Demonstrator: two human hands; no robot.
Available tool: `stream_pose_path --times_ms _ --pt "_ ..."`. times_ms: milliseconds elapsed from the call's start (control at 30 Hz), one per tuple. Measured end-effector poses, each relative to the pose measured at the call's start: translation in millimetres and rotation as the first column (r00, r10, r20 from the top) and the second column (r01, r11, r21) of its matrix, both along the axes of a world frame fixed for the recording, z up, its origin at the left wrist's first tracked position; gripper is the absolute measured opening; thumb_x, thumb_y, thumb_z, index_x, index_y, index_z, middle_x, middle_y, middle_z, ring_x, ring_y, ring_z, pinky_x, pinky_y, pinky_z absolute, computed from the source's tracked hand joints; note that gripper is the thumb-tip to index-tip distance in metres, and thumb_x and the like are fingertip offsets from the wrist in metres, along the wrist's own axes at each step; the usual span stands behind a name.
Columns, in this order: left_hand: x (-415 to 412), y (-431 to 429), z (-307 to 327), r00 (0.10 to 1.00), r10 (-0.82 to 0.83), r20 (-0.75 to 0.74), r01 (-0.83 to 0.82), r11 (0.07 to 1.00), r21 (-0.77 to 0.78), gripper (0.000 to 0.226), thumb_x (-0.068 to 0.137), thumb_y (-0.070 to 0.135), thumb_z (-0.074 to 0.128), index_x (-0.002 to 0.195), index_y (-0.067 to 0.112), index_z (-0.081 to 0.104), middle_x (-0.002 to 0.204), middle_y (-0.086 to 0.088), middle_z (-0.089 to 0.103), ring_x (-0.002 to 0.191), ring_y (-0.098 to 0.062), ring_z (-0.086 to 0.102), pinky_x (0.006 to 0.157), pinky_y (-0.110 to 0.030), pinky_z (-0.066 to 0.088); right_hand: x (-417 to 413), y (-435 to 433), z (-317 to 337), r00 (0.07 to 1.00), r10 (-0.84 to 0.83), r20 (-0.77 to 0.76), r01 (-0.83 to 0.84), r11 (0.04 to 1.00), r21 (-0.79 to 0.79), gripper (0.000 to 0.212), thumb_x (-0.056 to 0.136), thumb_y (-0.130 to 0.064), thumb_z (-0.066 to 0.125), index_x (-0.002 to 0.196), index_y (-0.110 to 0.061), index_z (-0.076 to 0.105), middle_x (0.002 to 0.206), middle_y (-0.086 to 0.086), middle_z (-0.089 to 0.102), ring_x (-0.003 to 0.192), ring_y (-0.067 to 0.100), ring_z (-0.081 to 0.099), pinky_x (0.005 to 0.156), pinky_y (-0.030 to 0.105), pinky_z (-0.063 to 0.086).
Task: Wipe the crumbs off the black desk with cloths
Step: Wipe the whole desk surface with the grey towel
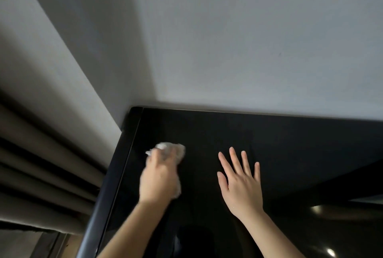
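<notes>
Mid-wipe, to judge by the pose. Left hand [158, 177], somewhat blurred, curled round a crumpled white cloth [170, 149] and pressing it onto the black desk [228, 129], near the desk's left edge and short of the far left corner. Cloth bunched under and ahead of the knuckles, with a loose tuft poking out on the far side. Right hand [242, 187] laid flat on the desktop to the right of the cloth, apart from it, fingers [234, 158] straight and spread, gripping nothing; probably there to brace. Only one cloth in view. No crumbs to be made out on the glossy dark surface, too small or too dim to tell, so no firm estimate of progress possible. Beyond the far edge, a plain grey wall [248, 40]; off to the left, past the desk's rim, a pleated curtain [41, 164]. Next, most likely: sweep the cloth in overlapping strokes from the left strip toward the middle, with even pressure and the fabric kept flat enough to gather rather than scatter. Before any pass to the right, lift or shift the flat right hand clear of the path. Then cover the far strip along the wall and the near right area. Worth minding near the rim: easy to flick crumbs over the left edge toward the curtain.
</notes>
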State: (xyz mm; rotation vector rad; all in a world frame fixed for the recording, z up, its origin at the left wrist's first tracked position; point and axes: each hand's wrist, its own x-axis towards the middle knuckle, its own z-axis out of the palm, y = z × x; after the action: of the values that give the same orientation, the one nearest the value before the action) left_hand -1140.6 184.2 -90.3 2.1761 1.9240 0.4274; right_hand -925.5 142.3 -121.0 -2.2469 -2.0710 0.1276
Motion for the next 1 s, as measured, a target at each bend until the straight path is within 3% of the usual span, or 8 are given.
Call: stream_pose_path --times_ms 100,167,300,433,533,667,833,1000 --pt "-43 28 3 0.951 0.306 0.053 -0.305 0.952 -0.023 0.050 0.086 0.012 0.053 0.132 0.031 0.049 0.119 -0.012 0.040 0.105 -0.036 0.049 0.078 -0.043 0.050 -2 1 1 1.000 -0.016 0.007 0.016 1.000 0.012 0.054 0.099 -0.052 0.020 0.148 -0.034 0.035 0.155 0.001 0.033 0.143 0.031 0.030 0.111 0.058 0.022" --pt "-42 30 5 0.925 0.375 0.059 -0.375 0.927 -0.013 0.041 0.091 0.013 0.050 0.131 0.021 0.052 0.116 -0.018 0.042 0.103 -0.040 0.051 0.076 -0.045 0.049 -3 0 1 1.000 -0.018 0.005 0.018 1.000 0.007 0.056 0.100 -0.053 0.013 0.148 -0.035 0.035 0.155 0.002 0.033 0.143 0.030 0.029 0.111 0.058 0.022" --pt "10 -14 -3 0.996 0.092 0.002 -0.092 0.996 -0.014 0.065 0.082 0.017 0.054 0.140 0.039 0.034 0.126 -0.004 0.033 0.107 -0.029 0.049 0.075 -0.042 0.054 -2 -1 -1 1.000 -0.021 0.010 0.022 1.000 -0.007 0.057 0.099 -0.054 0.011 0.149 -0.035 0.031 0.156 0.002 0.032 0.144 0.031 0.027 0.111 0.060 0.024" --pt "24 -45 -18 0.973 -0.230 -0.007 0.230 0.971 0.059 0.061 0.076 0.018 0.065 0.135 0.025 0.052 0.112 -0.006 0.049 0.091 -0.023 0.058 0.065 -0.029 0.056 -3 -9 -2 0.999 -0.028 0.024 0.029 1.000 -0.008 0.057 0.098 -0.053 0.019 0.150 -0.033 0.030 0.156 0.002 0.031 0.144 0.031 0.027 0.110 0.061 0.027" --pt "-15 -19 -8 0.999 -0.009 -0.034 0.010 0.999 0.050 0.054 0.083 0.018 0.044 0.135 0.034 0.046 0.117 -0.007 0.044 0.098 -0.031 0.054 0.070 -0.037 0.054 -1 -19 -2 0.999 -0.035 0.027 0.035 0.999 -0.001 0.057 0.099 -0.054 0.015 0.150 -0.032 0.030 0.156 0.002 0.031 0.144 0.031 0.027 0.111 0.059 0.025" --pt "-31 -5 1 0.955 0.295 0.043 -0.295 0.956 -0.004 0.043 0.090 0.013 0.053 0.133 0.022 0.051 0.117 -0.014 0.043 0.106 -0.035 0.051 0.071 -0.043 0.049 -4 -29 -1 0.999 -0.044 0.028 0.044 0.999 -0.007 0.059 0.100 -0.055 0.010 0.150 -0.030 0.031 0.156 0.004 0.031 0.143 0.032 0.028 0.110 0.059 0.024" --pt "27 -66 -1 0.997 -0.064 0.033 0.064 0.998 0.020 0.077 0.072 0.011 0.064 0.139 0.038 0.036 0.127 0.001 0.034 0.110 -0.021 0.046 0.071 -0.032 0.054 -7 -36 -1 0.998 -0.040 0.046 0.042 0.998 -0.036 0.061 0.099 -0.055 0.009 0.150 -0.028 0.031 0.156 0.005 0.028 0.143 0.033 0.027 0.110 0.060 0.025" --pt "25 -93 -15 0.972 -0.233 -0.018 0.234 0.971 0.055 0.076 0.057 0.017 0.081 0.129 0.023 0.057 0.112 -0.005 0.050 0.088 -0.025 0.061 0.062 -0.031 0.057 0 -59 1 0.999 0.010 0.048 -0.008 0.999 -0.033 0.059 0.098 -0.054 0.018 0.150 -0.029 0.029 0.158 0.003 0.026 0.144 0.029 0.026 0.112 0.055 0.023"
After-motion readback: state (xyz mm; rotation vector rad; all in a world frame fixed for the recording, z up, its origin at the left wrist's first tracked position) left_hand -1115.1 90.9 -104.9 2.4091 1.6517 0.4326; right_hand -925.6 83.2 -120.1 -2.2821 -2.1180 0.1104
